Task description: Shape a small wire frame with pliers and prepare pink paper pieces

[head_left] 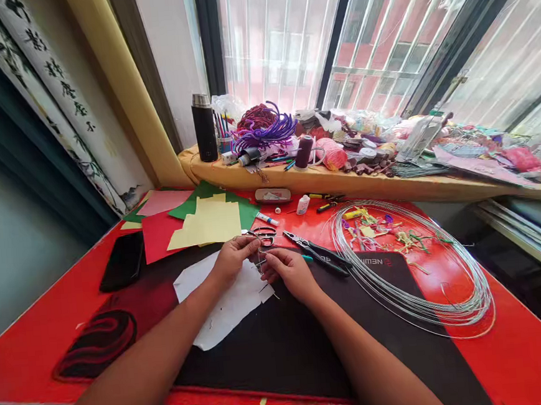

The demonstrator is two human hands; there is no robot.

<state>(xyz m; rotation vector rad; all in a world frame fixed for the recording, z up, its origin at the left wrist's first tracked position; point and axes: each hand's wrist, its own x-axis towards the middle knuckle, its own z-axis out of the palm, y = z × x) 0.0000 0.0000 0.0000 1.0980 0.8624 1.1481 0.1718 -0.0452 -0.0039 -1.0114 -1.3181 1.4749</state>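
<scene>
My left hand point(234, 258) is closed, its thumb and forefinger pinching a small piece of thin bent wire point(260, 264). From the other side, my right hand point(292, 272) grips the same wire with its fingertips. The wire's exact shape is too fine to make out. Both hands are above the right part of a cut white sheet point(227, 315), which lies on a black desk mat point(265, 368). Long-nosed pliers point(319, 253) with dark handles rest just right of my right hand. Scissors point(266, 233) lie just beyond my fingers.
A large coil of silvery wire point(482, 301) lies at right, around yarn scraps point(370, 229). Colored paper sheets point(211, 223) and a black phone point(123, 261) are at left. A small white bottle point(303, 204) stands behind. The sill holds a thermos point(204, 129) and yarn point(269, 124).
</scene>
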